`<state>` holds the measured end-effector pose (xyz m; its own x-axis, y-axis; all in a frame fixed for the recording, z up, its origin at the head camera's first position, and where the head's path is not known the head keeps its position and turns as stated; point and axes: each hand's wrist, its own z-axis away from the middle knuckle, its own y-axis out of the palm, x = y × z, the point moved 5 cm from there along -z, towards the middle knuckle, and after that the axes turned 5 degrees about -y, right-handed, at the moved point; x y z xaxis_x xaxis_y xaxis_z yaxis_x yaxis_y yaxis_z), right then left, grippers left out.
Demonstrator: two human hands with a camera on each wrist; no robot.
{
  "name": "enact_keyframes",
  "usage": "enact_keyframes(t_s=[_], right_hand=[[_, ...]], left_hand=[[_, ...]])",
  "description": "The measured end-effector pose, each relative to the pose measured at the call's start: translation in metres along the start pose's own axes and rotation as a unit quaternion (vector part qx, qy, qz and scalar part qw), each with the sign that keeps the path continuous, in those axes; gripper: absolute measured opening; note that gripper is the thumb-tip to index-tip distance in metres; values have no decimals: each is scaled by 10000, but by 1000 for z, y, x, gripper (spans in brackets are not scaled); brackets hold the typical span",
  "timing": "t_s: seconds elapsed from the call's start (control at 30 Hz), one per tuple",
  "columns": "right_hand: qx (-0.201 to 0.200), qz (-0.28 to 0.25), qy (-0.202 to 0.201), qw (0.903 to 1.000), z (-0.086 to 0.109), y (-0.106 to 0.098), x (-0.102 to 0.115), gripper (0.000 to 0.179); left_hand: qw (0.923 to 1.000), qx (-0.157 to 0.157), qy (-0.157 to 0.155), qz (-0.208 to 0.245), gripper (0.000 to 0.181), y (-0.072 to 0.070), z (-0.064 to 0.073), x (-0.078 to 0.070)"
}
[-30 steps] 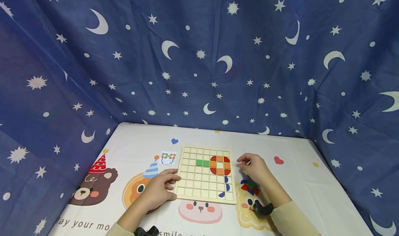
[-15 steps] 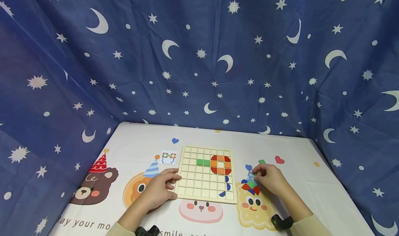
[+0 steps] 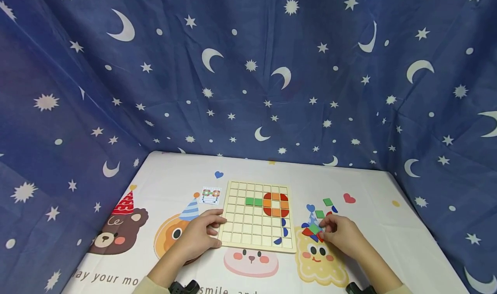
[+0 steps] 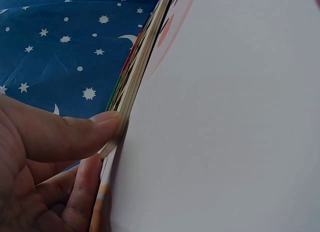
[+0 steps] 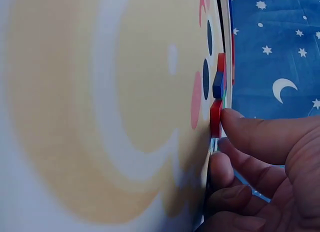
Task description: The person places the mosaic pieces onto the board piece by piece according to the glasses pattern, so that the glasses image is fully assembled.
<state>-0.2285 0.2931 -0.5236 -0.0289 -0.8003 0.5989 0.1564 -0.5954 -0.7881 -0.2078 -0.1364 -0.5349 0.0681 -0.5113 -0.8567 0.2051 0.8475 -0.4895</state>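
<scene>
So, left hand [image 3: 199, 233] grips the near-square grid board [image 3: 249, 219] at its eight o'clock side, its left edge pointing just past twelve. Right hand [image 3: 343, 233] has its thumb on a red piece [image 5: 216, 119], between three and four from the board, can't tell if it's pinched. White cartoon tablecloth [image 3: 365, 186] underneath, starry blue curtain [image 3: 217, 126] at twelve

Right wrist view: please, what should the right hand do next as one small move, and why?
Probably the right hand should pinch and lift the red piece it seems to touch: the leftmost columns of the grid board hold no pieces, while the pattern card shows red on both sides.
</scene>
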Motion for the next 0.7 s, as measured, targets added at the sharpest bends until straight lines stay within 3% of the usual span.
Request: enact_keyframes(t_s=[0.37, 0.7], right_hand=[[39, 219, 163, 9996, 13, 6, 6, 28], [-223, 427, -388, 9981, 18, 7, 11, 28]], left_hand=[[10000, -22, -37, 1, 60, 0, 0, 0], [10000, -26, -9, -5, 59, 0, 1, -1]])
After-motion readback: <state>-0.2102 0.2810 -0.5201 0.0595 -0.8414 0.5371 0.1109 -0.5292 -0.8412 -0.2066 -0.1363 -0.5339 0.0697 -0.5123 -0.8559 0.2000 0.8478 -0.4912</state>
